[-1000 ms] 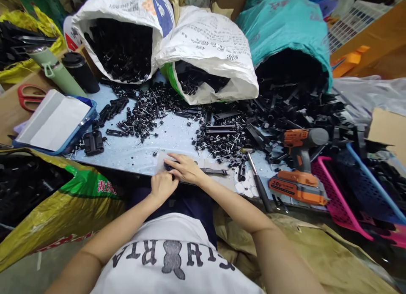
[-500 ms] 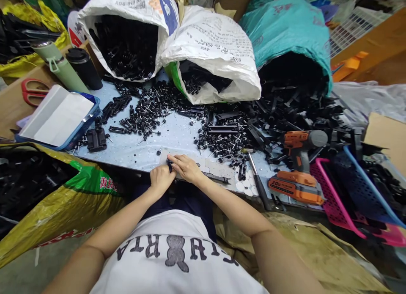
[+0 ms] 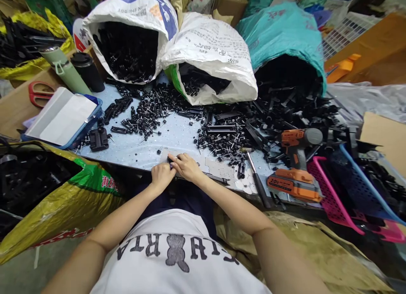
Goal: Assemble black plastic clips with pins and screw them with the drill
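Observation:
At the front edge of the blue-white table (image 3: 133,152), my left hand (image 3: 162,175) is curled closed beside my right hand (image 3: 186,167). Their fingertips meet around a small black part (image 3: 171,160), mostly covered by the fingers. Just right of my right hand, a long black piece (image 3: 218,178) lies along the edge by grey card. A hammer (image 3: 258,182) rests further right. Small black parts with metal pins (image 3: 149,112) are heaped beyond my hands, and a second pile (image 3: 218,141) lies to the right.
Three open sacks, two white (image 3: 209,44) and one teal (image 3: 282,36), stand at the back. An orange drill (image 3: 296,167) and pink basket (image 3: 336,201) are right. Left are a blue tray (image 3: 71,137), scissors (image 3: 39,94), bottles (image 3: 65,70) and a yellow sack (image 3: 79,205).
The camera view has shifted slightly. My hands stay together at the table edge, with only a small shift of the fingers around the black part.

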{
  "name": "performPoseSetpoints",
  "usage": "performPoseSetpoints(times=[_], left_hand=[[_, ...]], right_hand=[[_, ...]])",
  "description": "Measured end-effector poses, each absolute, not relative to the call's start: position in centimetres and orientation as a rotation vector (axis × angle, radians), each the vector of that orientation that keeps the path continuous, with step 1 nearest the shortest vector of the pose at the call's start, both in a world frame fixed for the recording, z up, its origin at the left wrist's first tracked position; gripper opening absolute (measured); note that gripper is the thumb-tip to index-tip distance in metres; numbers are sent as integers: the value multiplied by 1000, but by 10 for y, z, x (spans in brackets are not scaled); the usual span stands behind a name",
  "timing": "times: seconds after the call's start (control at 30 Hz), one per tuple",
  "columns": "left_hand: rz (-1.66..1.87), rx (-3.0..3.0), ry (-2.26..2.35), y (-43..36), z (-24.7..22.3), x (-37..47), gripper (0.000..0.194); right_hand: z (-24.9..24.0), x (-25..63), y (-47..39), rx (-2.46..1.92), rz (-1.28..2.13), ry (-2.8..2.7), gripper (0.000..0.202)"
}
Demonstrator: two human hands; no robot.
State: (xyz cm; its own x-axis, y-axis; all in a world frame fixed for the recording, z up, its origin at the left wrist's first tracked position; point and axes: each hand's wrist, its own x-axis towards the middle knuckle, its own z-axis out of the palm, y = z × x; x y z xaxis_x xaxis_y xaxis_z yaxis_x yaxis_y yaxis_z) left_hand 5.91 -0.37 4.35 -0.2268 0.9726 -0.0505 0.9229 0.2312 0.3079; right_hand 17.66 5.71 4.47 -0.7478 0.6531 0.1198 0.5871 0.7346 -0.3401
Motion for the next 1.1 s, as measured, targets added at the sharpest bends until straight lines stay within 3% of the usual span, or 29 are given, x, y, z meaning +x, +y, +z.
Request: performPoseSetpoints(times=[0.23, 0.33, 0.47, 0.6, 0.73, 0.83, 0.97, 1.1], left_hand=[[337, 2101, 2032, -11, 47, 39, 34], [495, 2532, 1624, 2, 50, 35, 35], [384, 2772, 1240, 35, 52, 50, 40], [456, 2703, 1253, 34, 68, 59, 48], [1002, 2428, 892, -12, 104, 65, 59], [1316, 2084, 666, -43, 122, 80, 58], [1681, 1966, 734, -46, 109, 97, 56], [1562, 2528, 1032, -14, 67, 96, 71]], right_hand=[[58, 211, 44, -851, 312, -2681, 47], [52, 260, 38, -1125, 43, -2555, 61], [45, 304, 40, -1369, -116, -2636, 57], [80, 311, 41, -981, 43, -2730, 62], [127, 296, 20, -333, 644, -2555, 60], [127, 261, -7, -92, 1023, -2104, 48], [88, 214, -17, -413, 918, -1529, 38], [68, 225, 57, -824, 612, -1955, 38]])
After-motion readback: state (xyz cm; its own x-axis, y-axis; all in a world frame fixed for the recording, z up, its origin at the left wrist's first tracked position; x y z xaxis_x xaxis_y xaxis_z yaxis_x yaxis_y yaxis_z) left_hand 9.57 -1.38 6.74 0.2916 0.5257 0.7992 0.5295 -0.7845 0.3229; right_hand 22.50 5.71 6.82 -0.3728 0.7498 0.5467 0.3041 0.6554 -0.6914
